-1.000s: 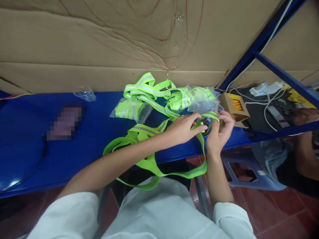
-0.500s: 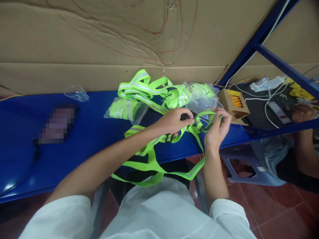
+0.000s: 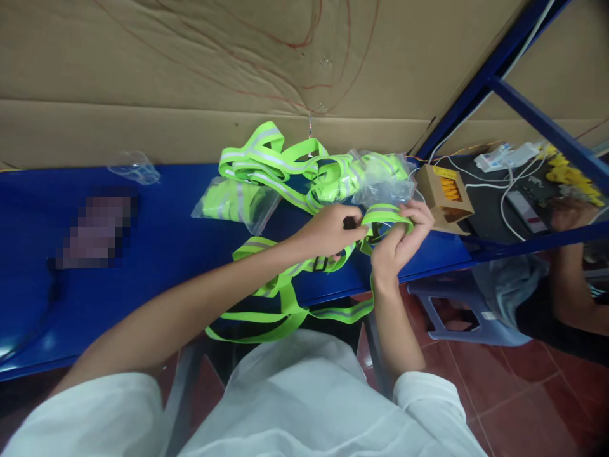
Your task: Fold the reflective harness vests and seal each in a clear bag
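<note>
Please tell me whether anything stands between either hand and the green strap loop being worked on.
Nothing visible does: the left hand is at the left side of the strap loop, and the right hand holds its right side. The clear bag lies beyond the loop.

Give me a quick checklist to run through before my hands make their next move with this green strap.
1. Right hand on the green strap: ok, fingers hold its loop.
2. Left hand on the strap: ok, fingertips pinch at the loop.
3. Slack all on the blue table: not ok, some hangs over the front edge.
4. Black buckle properly threaded: cannot tell, too small.
5. Strap free of the pile behind: cannot tell, hands hide part.
6. Cardboard box upright: ok.
</note>
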Action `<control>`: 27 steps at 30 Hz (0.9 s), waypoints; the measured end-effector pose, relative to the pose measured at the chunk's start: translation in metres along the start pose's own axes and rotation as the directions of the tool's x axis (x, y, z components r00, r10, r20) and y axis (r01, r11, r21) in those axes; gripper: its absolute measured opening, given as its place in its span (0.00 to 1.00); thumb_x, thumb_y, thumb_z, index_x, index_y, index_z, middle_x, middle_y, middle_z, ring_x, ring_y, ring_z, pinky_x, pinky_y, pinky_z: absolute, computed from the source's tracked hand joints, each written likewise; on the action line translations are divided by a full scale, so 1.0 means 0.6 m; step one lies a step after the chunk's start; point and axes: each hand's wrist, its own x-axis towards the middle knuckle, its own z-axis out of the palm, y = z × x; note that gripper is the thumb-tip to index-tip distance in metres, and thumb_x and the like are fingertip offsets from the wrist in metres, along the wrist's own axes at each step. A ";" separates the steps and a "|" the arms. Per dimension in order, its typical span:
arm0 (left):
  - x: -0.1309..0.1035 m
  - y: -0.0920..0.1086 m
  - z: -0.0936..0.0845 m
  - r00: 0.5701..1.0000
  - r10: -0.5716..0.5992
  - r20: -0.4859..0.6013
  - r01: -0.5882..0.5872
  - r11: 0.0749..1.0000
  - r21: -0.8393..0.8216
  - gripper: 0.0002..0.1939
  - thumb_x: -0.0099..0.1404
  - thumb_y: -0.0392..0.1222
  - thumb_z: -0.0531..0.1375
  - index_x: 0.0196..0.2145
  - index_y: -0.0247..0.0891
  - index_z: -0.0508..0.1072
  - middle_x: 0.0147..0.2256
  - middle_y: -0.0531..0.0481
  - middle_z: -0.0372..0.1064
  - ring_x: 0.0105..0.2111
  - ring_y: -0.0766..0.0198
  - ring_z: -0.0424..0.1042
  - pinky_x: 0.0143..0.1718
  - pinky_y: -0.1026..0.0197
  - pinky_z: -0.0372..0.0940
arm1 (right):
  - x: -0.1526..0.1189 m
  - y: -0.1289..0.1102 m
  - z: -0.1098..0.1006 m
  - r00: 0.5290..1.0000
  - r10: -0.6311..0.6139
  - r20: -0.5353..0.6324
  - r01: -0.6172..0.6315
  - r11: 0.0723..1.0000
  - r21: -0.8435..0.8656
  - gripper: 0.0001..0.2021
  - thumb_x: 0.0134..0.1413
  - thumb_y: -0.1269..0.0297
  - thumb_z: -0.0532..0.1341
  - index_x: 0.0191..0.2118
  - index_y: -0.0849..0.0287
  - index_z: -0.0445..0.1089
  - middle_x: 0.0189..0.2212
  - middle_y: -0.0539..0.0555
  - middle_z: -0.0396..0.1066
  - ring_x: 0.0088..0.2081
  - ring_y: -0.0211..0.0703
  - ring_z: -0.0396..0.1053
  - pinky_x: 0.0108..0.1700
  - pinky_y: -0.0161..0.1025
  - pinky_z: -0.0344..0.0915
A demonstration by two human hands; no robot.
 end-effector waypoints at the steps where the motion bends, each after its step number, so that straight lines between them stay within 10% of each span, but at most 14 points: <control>1: -0.003 -0.005 -0.002 1.000 0.015 -0.017 -0.015 1.000 0.010 0.11 0.68 0.48 0.61 0.31 0.40 0.68 0.21 0.57 0.62 0.16 0.66 0.67 0.16 0.65 0.57 | 0.000 0.001 -0.001 1.000 -0.002 -0.010 0.002 0.999 -0.043 0.11 0.63 0.72 0.49 0.45 0.52 0.64 0.51 0.58 0.63 0.62 0.49 0.64 0.66 0.56 0.62; 4: -0.011 -0.018 -0.011 0.984 0.130 -0.121 -0.116 0.987 0.115 0.11 0.68 0.47 0.60 0.31 0.39 0.68 0.22 0.57 0.62 0.18 0.69 0.65 0.20 0.65 0.56 | 0.005 0.012 -0.006 0.980 0.113 0.167 -0.094 0.989 -0.117 0.14 0.60 0.69 0.54 0.50 0.53 0.66 0.53 0.59 0.66 0.60 0.52 0.65 0.64 0.56 0.62; 8: -0.016 -0.025 -0.036 0.953 0.234 -0.192 -0.189 0.956 0.227 0.10 0.69 0.46 0.60 0.32 0.38 0.69 0.22 0.57 0.62 0.19 0.70 0.63 0.24 0.65 0.56 | 0.018 0.036 -0.019 0.730 0.401 0.553 -0.403 0.907 -0.125 0.13 0.61 0.61 0.57 0.50 0.56 0.70 0.42 0.55 0.74 0.41 0.47 0.72 0.48 0.48 0.72; 14: -0.013 -0.027 -0.085 0.992 0.108 -0.062 -0.096 0.980 0.173 0.13 0.70 0.52 0.59 0.36 0.40 0.73 0.28 0.54 0.68 0.17 0.69 0.66 0.22 0.64 0.57 | 0.046 0.043 -0.029 0.533 0.364 0.764 -0.524 0.851 -0.040 0.15 0.55 0.66 0.62 0.49 0.54 0.72 0.42 0.50 0.76 0.42 0.45 0.73 0.48 0.45 0.72; 19: 0.009 -0.048 -0.097 0.967 0.179 -0.183 -0.073 0.879 0.471 0.11 0.69 0.45 0.60 0.31 0.37 0.73 0.25 0.53 0.69 0.19 0.68 0.65 0.28 0.62 0.58 | 0.063 0.038 -0.004 0.333 0.381 0.863 -0.818 0.572 0.063 0.21 0.45 0.69 0.68 0.47 0.54 0.70 0.44 0.50 0.77 0.41 0.45 0.75 0.42 0.42 0.75; 22: 0.026 -0.060 -0.098 0.957 0.191 -0.219 -0.070 0.882 0.466 0.07 0.68 0.44 0.62 0.37 0.38 0.74 0.25 0.54 0.69 0.19 0.67 0.64 0.29 0.62 0.58 | 0.064 0.043 0.026 0.291 0.401 0.868 -0.922 0.360 0.143 0.15 0.46 0.69 0.69 0.43 0.56 0.71 0.41 0.50 0.77 0.39 0.40 0.75 0.43 0.39 0.76; 27: 0.027 -0.060 -0.102 0.913 0.355 -0.203 -0.206 0.828 0.522 0.09 0.64 0.37 0.65 0.43 0.39 0.75 0.35 0.51 0.73 0.34 0.61 0.73 0.40 0.60 0.63 | 0.058 0.064 0.077 0.382 0.537 0.752 -0.921 0.158 0.355 0.08 0.50 0.72 0.65 0.36 0.54 0.68 0.32 0.47 0.75 0.33 0.35 0.72 0.42 0.34 0.76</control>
